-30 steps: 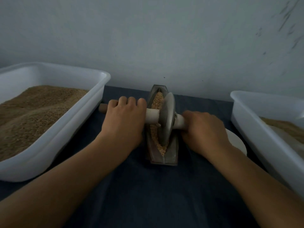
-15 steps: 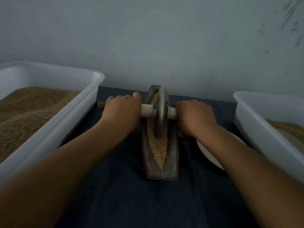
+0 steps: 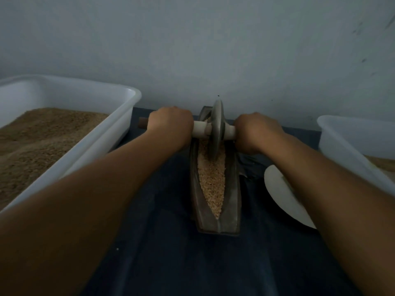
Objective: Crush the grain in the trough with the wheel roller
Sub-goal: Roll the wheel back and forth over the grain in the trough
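Note:
A narrow grey metal trough (image 3: 232,210) lies lengthways on the dark cloth, its groove filled with pale grain (image 3: 211,180). The grey wheel roller (image 3: 216,129) stands upright in the far end of the trough, on a pale axle that sticks out to both sides. My left hand (image 3: 171,122) is closed around the left handle, whose brown tip shows beyond the knuckles. My right hand (image 3: 256,131) grips the right handle. Both arms are stretched far forward.
A large white tub (image 3: 119,116) heaped with brown grain stands at the left. Another white tub (image 3: 350,144) with some grain is at the right. A white plate (image 3: 280,195) lies partly under my right forearm. A pale wall rises just behind the trough.
Both hands have pushed the wheel roller away from me, from the middle of the trough to its far end. More grain shows in the near part of the groove.

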A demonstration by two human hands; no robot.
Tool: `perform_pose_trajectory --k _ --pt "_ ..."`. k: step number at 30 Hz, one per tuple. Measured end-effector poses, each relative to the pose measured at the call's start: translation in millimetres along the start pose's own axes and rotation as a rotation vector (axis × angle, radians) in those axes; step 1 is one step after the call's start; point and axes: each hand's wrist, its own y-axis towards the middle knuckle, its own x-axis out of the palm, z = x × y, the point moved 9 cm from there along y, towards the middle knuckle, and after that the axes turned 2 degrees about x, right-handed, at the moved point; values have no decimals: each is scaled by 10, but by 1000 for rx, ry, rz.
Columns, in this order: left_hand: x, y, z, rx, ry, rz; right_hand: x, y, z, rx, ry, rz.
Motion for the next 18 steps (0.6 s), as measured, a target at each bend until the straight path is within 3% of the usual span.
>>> perform_pose_trajectory --k 18 --pt "-159 -1072 21 178 -113 170 -366 -1246 -225 -159 -23 334"
